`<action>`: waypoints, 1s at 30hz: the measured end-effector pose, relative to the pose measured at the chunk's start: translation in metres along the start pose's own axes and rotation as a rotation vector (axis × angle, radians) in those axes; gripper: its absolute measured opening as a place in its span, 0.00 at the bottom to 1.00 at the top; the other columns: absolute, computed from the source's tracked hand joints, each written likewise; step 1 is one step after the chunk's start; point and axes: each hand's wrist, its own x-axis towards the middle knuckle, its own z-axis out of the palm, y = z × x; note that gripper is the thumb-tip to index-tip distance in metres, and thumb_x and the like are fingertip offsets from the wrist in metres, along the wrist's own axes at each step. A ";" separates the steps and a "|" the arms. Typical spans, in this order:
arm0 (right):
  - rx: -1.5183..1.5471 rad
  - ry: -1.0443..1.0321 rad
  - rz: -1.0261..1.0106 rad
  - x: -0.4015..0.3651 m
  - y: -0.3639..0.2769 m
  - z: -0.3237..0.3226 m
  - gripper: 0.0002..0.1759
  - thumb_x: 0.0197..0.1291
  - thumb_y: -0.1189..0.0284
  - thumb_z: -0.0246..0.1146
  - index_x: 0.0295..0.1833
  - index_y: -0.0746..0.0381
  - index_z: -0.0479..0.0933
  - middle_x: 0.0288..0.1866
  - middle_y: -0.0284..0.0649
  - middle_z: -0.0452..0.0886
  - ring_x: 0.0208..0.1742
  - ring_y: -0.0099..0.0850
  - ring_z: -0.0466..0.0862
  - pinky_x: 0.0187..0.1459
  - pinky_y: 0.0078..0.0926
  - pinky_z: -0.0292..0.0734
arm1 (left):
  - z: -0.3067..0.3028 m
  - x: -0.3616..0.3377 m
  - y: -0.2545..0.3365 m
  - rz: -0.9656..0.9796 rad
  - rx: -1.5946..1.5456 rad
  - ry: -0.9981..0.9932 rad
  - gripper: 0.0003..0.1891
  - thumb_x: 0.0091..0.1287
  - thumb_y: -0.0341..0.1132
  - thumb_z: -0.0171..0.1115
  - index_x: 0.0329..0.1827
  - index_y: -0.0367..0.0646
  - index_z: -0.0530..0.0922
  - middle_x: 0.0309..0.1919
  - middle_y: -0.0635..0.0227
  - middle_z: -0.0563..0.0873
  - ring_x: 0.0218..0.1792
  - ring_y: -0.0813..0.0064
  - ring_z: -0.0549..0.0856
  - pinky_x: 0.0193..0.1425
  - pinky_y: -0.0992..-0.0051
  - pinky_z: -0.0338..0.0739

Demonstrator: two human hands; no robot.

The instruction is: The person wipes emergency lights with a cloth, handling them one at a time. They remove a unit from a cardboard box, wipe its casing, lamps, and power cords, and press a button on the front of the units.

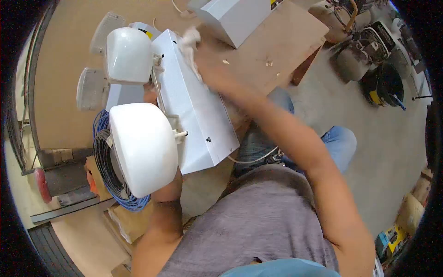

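Here the long box [194, 106] lies on the tabletop [277, 41], two lamp heads on its left, one far [129, 55], one near [143, 147], a second box [235, 18] behind it, a cable coil [108, 177] under the near head, and the right hand [210, 69] on a cloth [189, 41] at the far end.

A bare wooden workbench [281, 41] fills the middle of the view, its near corner pointing towards 4 o'clock over the grey concrete floor [383, 152]. A long white metal box [198, 115] lies flat on it, running from 11 o'clock down to 5 o'clock. A second white box [235, 18] sits at 12 o'clock, with small wood chips [269, 62] scattered at 1 o'clock.
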 end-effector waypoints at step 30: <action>0.281 0.008 0.251 -0.159 -0.043 -0.034 0.19 0.63 0.71 0.57 0.58 0.68 0.73 0.49 0.59 0.80 0.50 0.53 0.81 0.52 0.43 0.75 | -0.099 -0.065 -0.026 0.007 0.137 0.357 0.29 0.73 0.49 0.56 0.68 0.37 0.64 0.57 0.56 0.76 0.54 0.64 0.78 0.61 0.67 0.74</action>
